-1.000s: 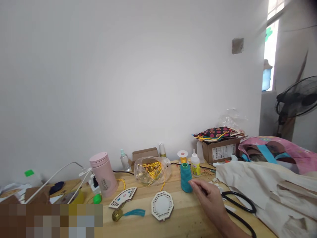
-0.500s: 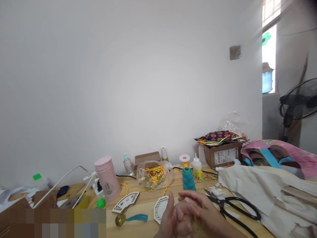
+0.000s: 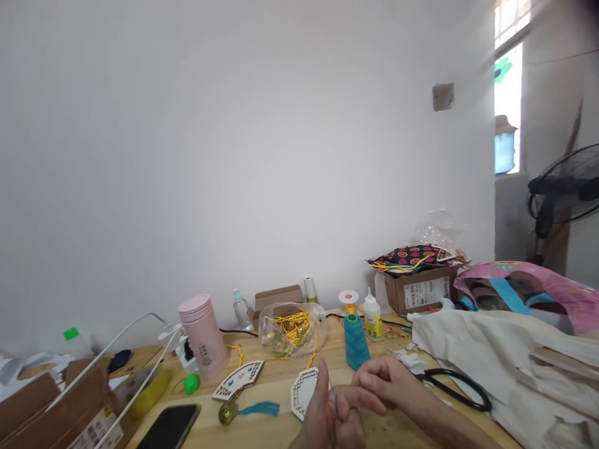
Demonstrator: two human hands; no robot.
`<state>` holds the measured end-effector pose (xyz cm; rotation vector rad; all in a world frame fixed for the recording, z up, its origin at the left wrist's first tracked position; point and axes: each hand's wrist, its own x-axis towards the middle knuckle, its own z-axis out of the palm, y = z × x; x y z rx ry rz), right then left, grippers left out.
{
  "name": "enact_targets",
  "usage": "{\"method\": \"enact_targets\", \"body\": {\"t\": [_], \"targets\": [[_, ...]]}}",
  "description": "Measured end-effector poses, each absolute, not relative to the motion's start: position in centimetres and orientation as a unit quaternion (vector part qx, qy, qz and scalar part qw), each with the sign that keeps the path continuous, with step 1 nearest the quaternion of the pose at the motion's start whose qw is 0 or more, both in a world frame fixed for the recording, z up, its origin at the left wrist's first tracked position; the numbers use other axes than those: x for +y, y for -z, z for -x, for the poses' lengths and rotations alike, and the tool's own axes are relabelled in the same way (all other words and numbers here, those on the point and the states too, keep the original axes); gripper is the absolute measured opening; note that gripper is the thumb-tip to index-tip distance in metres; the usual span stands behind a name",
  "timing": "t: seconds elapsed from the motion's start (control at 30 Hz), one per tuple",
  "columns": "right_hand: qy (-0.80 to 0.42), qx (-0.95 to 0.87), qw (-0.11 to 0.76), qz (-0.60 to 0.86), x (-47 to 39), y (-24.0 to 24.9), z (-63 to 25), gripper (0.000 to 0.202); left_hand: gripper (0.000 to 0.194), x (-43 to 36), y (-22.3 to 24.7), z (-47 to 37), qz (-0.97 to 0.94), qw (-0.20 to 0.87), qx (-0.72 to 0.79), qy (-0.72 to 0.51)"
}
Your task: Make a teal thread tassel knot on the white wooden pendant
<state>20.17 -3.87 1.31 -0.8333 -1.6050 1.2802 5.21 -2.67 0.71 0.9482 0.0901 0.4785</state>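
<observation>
- A left hand [image 3: 339, 415], partly open with thumb raised, wears a thin dark strand [image 3: 336, 402] looped around a finger.
- The right hand [image 3: 384, 380] meets its fingers — fingertips drawn together, any grip on the strand impossible to tell.
- An octagonal frame [image 3: 297, 395] lies on the wooden surface [image 3: 262, 433] just beyond the left hand, partly hidden; black-handled scissors [image 3: 478, 399] lie right of the hands.
- A teal thread cone [image 3: 356, 343] stands upright behind the right hand, near a glue bottle [image 3: 373, 319].
- Farther back, a clear bag [image 3: 266, 330] holds yellow cord [image 3: 294, 325] — before a pale wall [image 3: 281, 156].
</observation>
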Motion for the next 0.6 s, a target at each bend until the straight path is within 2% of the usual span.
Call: {"method": "enact_targets", "body": {"t": [0.27,0.6], "targets": [[-0.495,-0.619,0.488,0.365,-3.5,-1.0,-20.2,0.04,0.09,-2.9,-1.0,-5.3,-0.483,0.848,0.065,-0.21],[-0.455,-0.637,0.521,0.341,-4.1,-1.6,-19.0,0.034,0.096,-3.2,-0.2,-5.6,-0.496,0.836,0.205,-0.117]]}}
